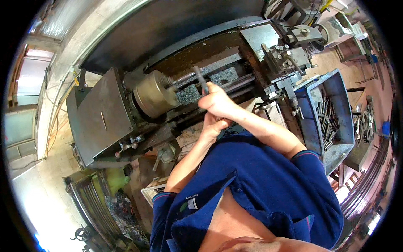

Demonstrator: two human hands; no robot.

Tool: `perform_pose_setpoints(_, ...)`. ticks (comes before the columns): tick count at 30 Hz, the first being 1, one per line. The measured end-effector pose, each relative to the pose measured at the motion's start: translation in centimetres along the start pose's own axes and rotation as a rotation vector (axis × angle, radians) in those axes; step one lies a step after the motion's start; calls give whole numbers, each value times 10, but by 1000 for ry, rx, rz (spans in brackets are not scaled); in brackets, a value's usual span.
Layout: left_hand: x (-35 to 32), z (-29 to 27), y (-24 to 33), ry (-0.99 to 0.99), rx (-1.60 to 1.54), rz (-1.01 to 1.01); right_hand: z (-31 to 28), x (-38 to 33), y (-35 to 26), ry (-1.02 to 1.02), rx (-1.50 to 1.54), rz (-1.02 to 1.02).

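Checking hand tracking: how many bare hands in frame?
2. Right hand grips a dark rod over the lathe; left hand sits just below it, partly hidden.

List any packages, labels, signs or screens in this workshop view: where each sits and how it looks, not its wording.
Shirt label: small pale patch on the blue collar, lower centre, rectangular, white and grey.
Blue bin: open metal container right of the lathe, holding metal rods.
No signs or screens show.

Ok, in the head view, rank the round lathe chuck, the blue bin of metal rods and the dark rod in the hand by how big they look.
1. blue bin
2. lathe chuck, though it looks nearly as big as the bin
3. dark rod, held in the right hand, clearly smallest
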State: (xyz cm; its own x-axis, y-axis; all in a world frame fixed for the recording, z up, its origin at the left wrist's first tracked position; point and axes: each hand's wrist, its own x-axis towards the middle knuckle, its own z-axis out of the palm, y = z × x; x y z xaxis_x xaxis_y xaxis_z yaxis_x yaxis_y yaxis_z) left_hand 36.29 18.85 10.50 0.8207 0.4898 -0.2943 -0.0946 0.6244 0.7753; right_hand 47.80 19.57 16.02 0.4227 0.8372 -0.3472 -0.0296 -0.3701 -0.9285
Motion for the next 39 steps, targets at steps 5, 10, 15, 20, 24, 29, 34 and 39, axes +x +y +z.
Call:
perform_pose_setpoints(5,14,5,-14,18,-21,176,-8,2,8,74,57,4)
perform_pose_setpoints(10,2,-4,-4,12,23,100,5,5,10,37,-13,-18)
perform_pose_setpoints(15,7,0,-6,-16,-2,116,0,9,19,107,-14,-30)
perform_pose_setpoints(20,2,-2,1,34,46,60,7,7,14,54,14,-50)
perform_pose_setpoints(24,9,2,-2,-52,21,59,-4,8,22,96,59,-58)
perform_pose_setpoints(29,4,-10,0,11,119,23,9,8,12,30,-10,-69)
perform_pose_setpoints(34,14,-4,-6,-44,101,34,-5,7,19,90,41,-24)
perform_pose_setpoints(39,2,-13,0,-7,121,36,9,8,9,26,-98,-28)
